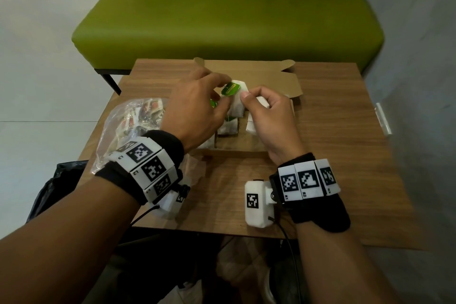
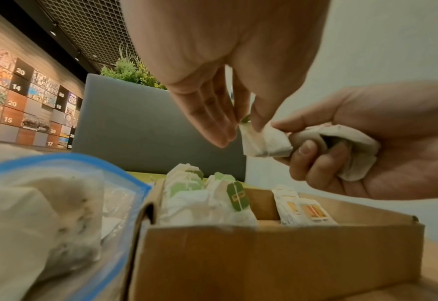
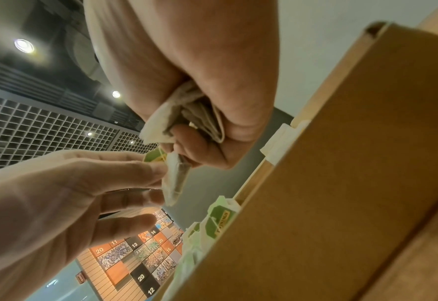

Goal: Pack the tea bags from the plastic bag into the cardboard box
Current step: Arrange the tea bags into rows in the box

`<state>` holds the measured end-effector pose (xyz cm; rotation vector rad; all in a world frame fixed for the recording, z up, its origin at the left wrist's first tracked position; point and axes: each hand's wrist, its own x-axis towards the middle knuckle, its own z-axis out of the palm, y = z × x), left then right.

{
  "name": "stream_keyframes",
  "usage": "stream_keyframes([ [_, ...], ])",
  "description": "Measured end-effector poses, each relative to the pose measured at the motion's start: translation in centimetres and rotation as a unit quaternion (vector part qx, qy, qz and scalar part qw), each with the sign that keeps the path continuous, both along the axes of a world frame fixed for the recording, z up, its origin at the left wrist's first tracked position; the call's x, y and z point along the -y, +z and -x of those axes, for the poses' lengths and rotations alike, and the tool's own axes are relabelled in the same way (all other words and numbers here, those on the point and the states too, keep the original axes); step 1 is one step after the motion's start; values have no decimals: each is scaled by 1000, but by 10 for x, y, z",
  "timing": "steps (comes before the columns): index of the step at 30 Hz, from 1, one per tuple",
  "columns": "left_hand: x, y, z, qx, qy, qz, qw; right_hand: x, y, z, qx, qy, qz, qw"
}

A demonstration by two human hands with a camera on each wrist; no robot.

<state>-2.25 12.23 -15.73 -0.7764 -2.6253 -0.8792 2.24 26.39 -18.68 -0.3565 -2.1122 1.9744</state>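
Note:
An open cardboard box (image 1: 243,154) sits mid-table; inside stand white tea bags with green tags (image 2: 200,195) on the left and several yellow and red packets (image 2: 305,209) on the right. Above the box, my right hand (image 1: 249,95) grips a crumpled bunch of white tea bags (image 2: 341,142). One tea bag (image 1: 235,103) sticks out of that bunch, and my left hand (image 1: 223,96) pinches its top by the green tag (image 1: 230,88) between thumb and forefinger. The clear plastic bag (image 1: 128,126) with a blue zip edge (image 2: 125,179) lies left of the box, with more packets inside.
The box's lid (image 1: 266,76) lies flat behind it. The small wooden table (image 1: 345,155) has bare room on its right and front. A green bench (image 1: 229,15) stands beyond the table, and a grey wall (image 1: 419,57) runs along the right.

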Motion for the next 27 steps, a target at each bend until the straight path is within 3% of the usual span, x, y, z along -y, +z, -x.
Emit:
stream_keyframes([
  [3,0,-1,3,18,9,-3,1000,-1,-2,0,7,6,-6,1000],
  [8,4,5,13,208,50,-125,969,-3,-3,0,-14,4,-17,1000],
  [12,3,17,18,287,54,-156,943,-3,-4,1,-27,20,-26,999],
  [17,0,33,16,274,33,-164,947,-1,-3,0,-21,28,-38,999],
  [27,0,42,4,211,-24,-86,973,-2,-5,1,-10,13,-52,999],
])
